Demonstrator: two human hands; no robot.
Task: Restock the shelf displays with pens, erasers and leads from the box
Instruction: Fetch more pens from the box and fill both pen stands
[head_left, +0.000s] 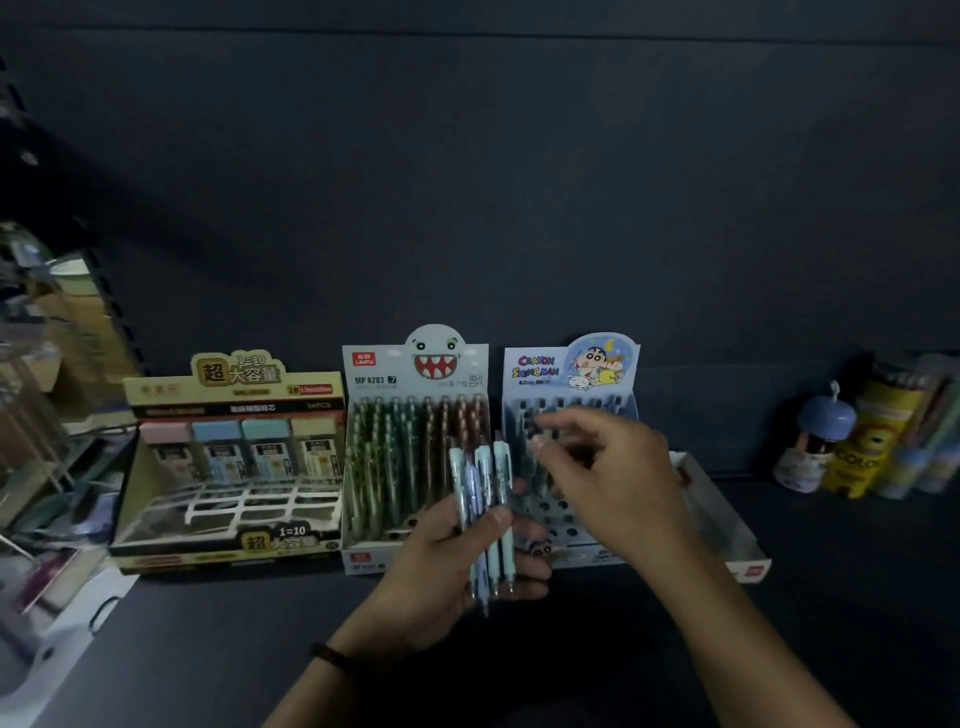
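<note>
At the far left edge, blurred racks (47, 364) hold stock too smeared to name. Next on the dark shelf (831, 597) stands the lead box (228, 545). Its back row holds four cases (267, 441) with pink, blue, teal and pale caps, upright and side by side. The white grid in front of them has open cells.

Just beside it, touching or nearly so, is the shark box (421, 364). It is packed with upright green and brown pens (395, 457), row behind row.

The left grip (441, 561), with a dark band (327, 656) on the wrist, is clenched round a bundle (493, 483) of pale blue and mint pens. They are held upright, tips down, in front of the seam between the shark box and the cartoon box (566, 369). That box has a perforated insert; a few dark clips (576, 402) show along its back row, and many round holes nearer the front stand open.

The right grip (613, 467) hovers over this insert with fingers curled and thumb near the fingertips. Motion blur hides whether it pinches a pen, so I cannot tell.

Behind the right forearm lies a low white tray (727, 519), its contents hidden. Well apart, at the far right, stand a blue-capped bottle (821, 441) and a yellow tube (862, 452) among blurred containers.
</note>
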